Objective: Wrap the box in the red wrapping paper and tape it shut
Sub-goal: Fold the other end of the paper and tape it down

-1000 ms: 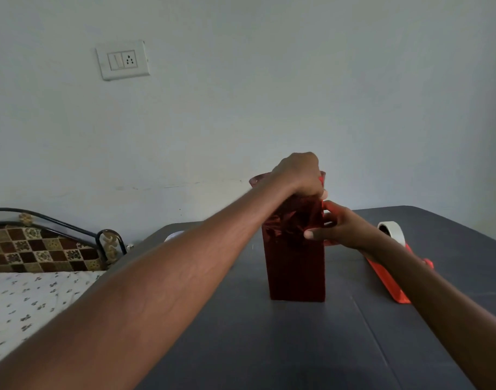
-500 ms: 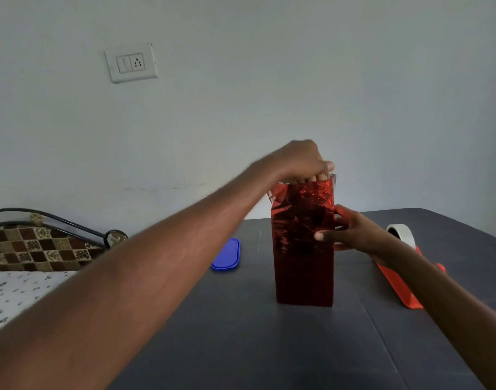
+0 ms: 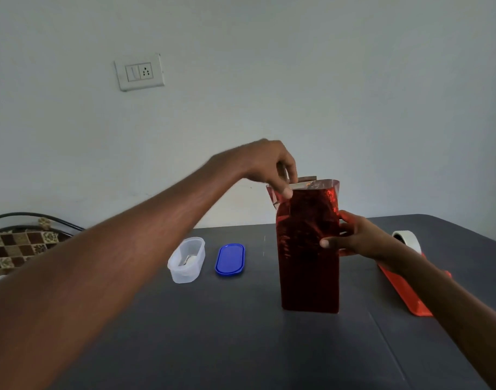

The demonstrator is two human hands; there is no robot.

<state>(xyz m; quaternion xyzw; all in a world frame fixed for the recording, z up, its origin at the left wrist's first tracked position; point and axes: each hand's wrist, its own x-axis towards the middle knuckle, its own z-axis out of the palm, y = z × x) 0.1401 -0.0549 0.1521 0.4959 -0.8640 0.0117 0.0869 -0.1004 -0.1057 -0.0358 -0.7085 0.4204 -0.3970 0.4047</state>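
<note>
A tall box stands upright on the dark grey table [image 3: 241, 347], wrapped in shiny red wrapping paper [image 3: 308, 266]. The paper's top stands open above the box, and a brown edge of the box [image 3: 307, 178] shows there. My left hand [image 3: 272, 167] pinches the paper's top left corner between thumb and fingers. My right hand [image 3: 356, 237] grips the box's right side at mid height, thumb across the front. A roll of white tape [image 3: 408, 239] sits in an orange-red dispenser [image 3: 404, 291] to the right, partly behind my right forearm.
A clear plastic container [image 3: 186, 260] and its blue lid [image 3: 230, 259] lie left of the box. A bed with a checked cover [image 3: 18, 246] stands beyond the table's left edge. A white wall with a switch plate [image 3: 139, 72] is behind.
My left hand has slid from the middle of the paper's top to its left corner, and the folded-down top now stands open. The view has shifted, bringing the container and lid into sight.
</note>
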